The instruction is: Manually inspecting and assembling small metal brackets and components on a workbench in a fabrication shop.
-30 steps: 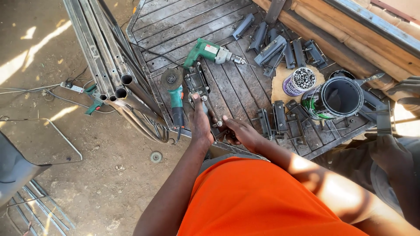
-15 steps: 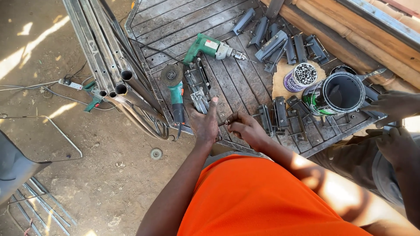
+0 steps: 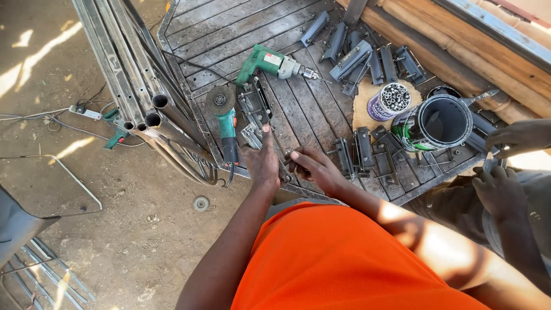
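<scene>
At the near edge of the grey, weathered wooden-plank counter, the person in the orange shirt works with both hands close together. The left hand lies palm down with its thumb stretched forward, pressing on a small grey metal bracket piece; its fingers curl over the part, so it grips rather than hangs loose. The right hand sits just beside it, fingers bent around a thin metal part between the two hands; what exactly it pinches is too small and shaded to tell.

Just beyond the left hand lies a green angle grinder with a round grey disc, its handle pointing towards the counter's edge. Further back rests a green electric drill with a silver chuck, and a dark metal hinge-like assembly lies between the two tools. A row of dark steel brackets stands to the right of the hands, and more of them are scattered at the far side. A round tin filled with silvery nuts sits next to an open black paint can.

Long grey metal tubes lean against the counter's left side above the dirt floor. At the right edge, another person's hands hold a small metal piece.
</scene>
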